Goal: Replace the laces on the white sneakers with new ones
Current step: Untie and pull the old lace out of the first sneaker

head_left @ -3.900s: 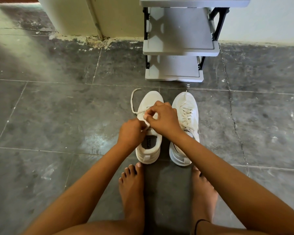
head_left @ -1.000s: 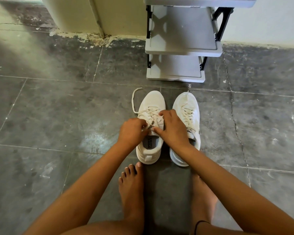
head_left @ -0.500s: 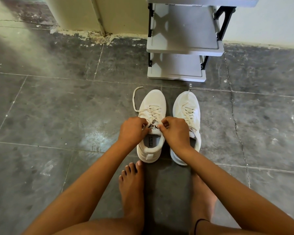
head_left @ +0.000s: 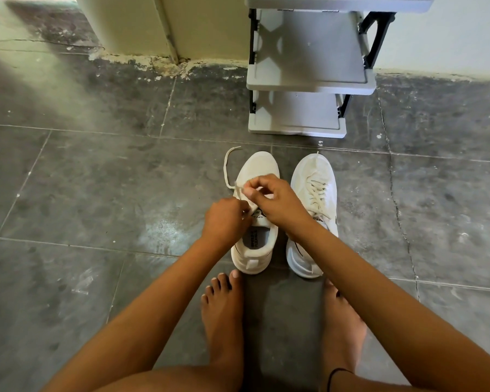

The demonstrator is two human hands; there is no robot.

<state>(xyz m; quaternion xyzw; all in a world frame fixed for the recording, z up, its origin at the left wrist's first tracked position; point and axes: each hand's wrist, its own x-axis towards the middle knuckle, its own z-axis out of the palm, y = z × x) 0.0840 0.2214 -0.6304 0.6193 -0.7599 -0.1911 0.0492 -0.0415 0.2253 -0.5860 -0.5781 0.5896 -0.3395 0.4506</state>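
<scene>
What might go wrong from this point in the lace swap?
The lace is held between the right hand and left hand; a hard pull might drag the left sneaker sideways. Its free end trails on the dusty floor and may pick up dirt.

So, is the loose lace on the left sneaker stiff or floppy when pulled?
Probably floppy: the lace lies in a slack curve beside the left sneaker. Likely very light: the right hand lifts it by a fingertip pinch.
</scene>
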